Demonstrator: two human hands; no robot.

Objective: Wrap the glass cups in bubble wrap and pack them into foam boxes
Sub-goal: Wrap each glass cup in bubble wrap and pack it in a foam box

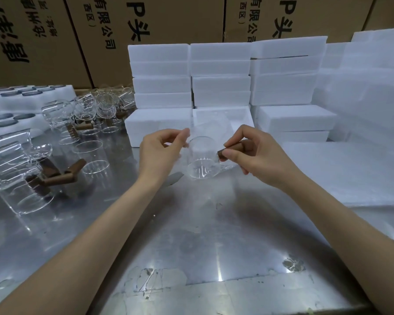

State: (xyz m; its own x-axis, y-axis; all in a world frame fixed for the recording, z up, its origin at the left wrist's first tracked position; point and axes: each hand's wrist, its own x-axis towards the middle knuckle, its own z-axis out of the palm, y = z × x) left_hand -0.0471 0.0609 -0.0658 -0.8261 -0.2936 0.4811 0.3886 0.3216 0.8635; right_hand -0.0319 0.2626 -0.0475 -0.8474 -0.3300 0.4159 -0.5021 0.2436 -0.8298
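Glass cup [199, 159] with a brown wooden handle [233, 149] was held between both hands above the metal table [191, 246]; the right hand [250, 155] pinched the handle; the left hand [162, 148] pinched the cup's left rim; an open foam box [223, 117] lay just beyond.

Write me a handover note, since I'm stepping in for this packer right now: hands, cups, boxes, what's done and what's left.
Left hand: pinches the edge of the bubble wrap beside the cup's rim.
Right hand: grips the brown handle of the glass cup, held over the metal table.
Open foam box sits just behind the hands; closed foam boxes are stacked behind it.
Done: cup and wrap brought together; wrapping barely begun.
Left: finish wrapping, place it in the open box, then work through the unwrapped cups on the left.
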